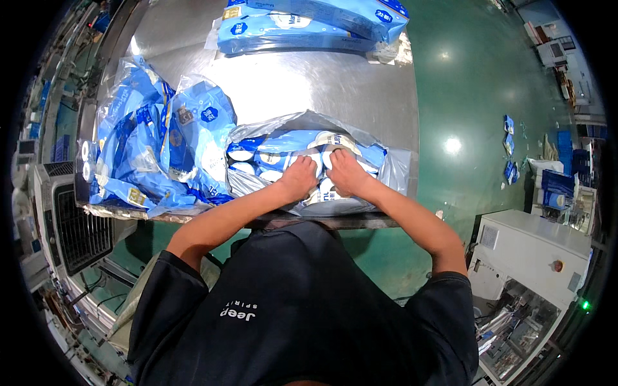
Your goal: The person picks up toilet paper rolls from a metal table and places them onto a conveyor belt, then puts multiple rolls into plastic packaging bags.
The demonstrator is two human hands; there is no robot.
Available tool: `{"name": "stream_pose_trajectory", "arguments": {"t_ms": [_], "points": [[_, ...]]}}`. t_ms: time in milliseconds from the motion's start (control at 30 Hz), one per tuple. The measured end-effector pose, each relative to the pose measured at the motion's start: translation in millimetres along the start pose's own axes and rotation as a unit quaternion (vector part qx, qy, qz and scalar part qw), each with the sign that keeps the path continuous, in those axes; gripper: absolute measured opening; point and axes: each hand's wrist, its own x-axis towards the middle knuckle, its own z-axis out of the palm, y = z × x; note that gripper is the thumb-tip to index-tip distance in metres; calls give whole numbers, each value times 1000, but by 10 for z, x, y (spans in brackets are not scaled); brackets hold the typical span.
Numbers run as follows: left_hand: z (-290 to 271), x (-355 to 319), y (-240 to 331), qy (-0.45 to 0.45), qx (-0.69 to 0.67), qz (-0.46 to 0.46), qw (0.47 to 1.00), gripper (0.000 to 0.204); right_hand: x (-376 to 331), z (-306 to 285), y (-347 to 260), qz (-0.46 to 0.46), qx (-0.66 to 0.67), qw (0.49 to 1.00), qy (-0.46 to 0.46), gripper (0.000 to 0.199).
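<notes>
A grey plastic bag (309, 118) lies spread at the table's near edge, its mouth turned up. Inside are several blue-and-white wrapped paper rolls (290, 139), with white round ends showing at the left. My left hand (300, 176) and my right hand (347, 174) reach into the bag close together, near its middle. Both have curled fingers, gripping the white part of the wrapped rolls between them. The fingertips are partly hidden, so the exact grip on the film is hard to see.
Crumpled blue printed plastic packaging (138, 138) is heaped left of the bag. Long blue packs (296, 32) lie at the far end of the metal table (270, 83). A white machine cabinet (528, 248) stands at right on the green floor; a grey slatted unit (80, 215) is at left.
</notes>
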Motion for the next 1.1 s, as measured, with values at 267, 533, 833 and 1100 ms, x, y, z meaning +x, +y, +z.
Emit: {"name": "stream_pose_trajectory", "arguments": {"t_ms": [267, 533, 833, 1100], "points": [[-54, 18, -69, -35, -8, 15, 999, 23, 19, 90, 85, -13, 87, 987, 138, 33], [385, 80, -222, 94, -17, 66, 993, 28, -675, -1161, 205, 56, 162, 934, 315, 31], [81, -16, -511, 302, -381, -159, 859, 48, -1996, -969, -1421, 500, 291, 679, 451, 44], [-793, -388, -185, 329, -425, -32, 842, 39, -2116, -283, -4043, 817, 305, 190, 450, 51]]}}
